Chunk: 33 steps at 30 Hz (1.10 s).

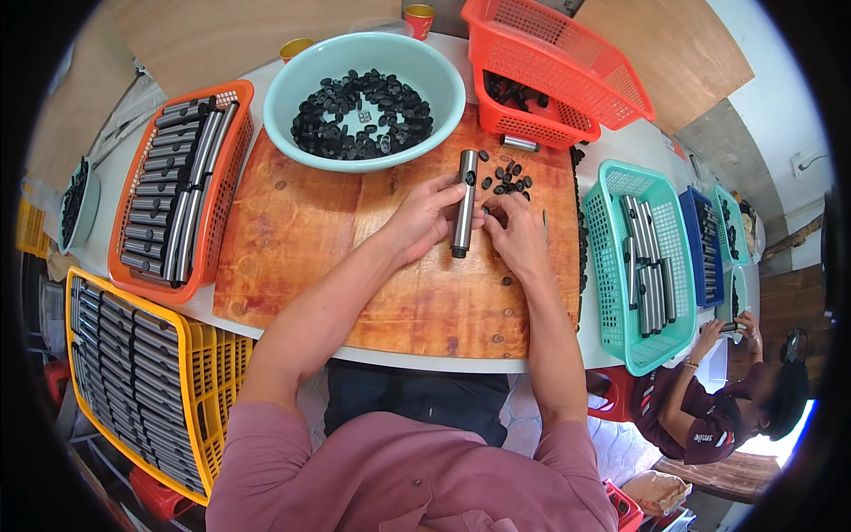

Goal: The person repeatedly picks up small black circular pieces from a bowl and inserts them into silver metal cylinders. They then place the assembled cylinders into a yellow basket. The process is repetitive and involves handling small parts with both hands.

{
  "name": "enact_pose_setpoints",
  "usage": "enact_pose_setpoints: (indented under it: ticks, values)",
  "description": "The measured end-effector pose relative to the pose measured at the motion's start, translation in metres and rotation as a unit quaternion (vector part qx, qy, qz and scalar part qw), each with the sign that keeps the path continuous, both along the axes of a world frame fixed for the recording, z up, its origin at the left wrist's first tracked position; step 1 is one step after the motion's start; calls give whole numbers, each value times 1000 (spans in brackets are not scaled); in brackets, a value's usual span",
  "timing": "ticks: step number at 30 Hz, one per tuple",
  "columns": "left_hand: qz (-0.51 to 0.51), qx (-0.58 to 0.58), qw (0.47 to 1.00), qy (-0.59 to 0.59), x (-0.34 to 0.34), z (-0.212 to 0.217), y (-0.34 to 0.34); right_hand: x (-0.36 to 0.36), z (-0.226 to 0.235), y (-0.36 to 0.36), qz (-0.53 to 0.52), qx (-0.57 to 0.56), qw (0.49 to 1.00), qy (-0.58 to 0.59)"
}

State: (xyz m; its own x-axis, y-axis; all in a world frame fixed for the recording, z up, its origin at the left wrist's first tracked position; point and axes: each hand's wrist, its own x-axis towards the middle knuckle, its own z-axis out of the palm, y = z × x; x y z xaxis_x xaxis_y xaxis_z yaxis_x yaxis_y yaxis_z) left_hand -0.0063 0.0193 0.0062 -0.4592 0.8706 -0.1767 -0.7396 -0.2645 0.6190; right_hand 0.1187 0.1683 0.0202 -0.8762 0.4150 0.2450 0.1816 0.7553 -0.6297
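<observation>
My left hand [424, 219] is closed around a silver metal tube [464, 213] with black ends and a dark oval spot near its upper part. The tube stands nearly upright in the picture over the wooden board. Just right of it, my right hand [519, 232] pinches a small black oval piece [486, 210], mostly hidden by the fingertips. Beyond the right hand lies a loose group of similar black oval pieces [509, 178]. A large pale-green basin [277, 106] at the back holds many more of them.
Finished-looking tubes fill an orange basket [239, 168] and a yellow crate [217, 372] at left. Stacked red baskets [567, 75] stand at back right, a green basket [612, 332] with tubes at right. A co-worker [709, 403] handles a tube at far right. The wooden board [292, 257] lies beneath my hands.
</observation>
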Motion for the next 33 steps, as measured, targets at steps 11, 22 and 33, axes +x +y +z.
enact_pose_setpoints:
  ticks: [11,22,33]
  values:
    - [12,-31,999,22,2,4,0,1,8,2,12,-21,999,-28]
    - [19,42,984,170,8,13,-6,3,3,4,18,-13,1000,-8]
    - [-22,-22,940,339,18,36,-20,4,0,7,24,4,1000,-8]
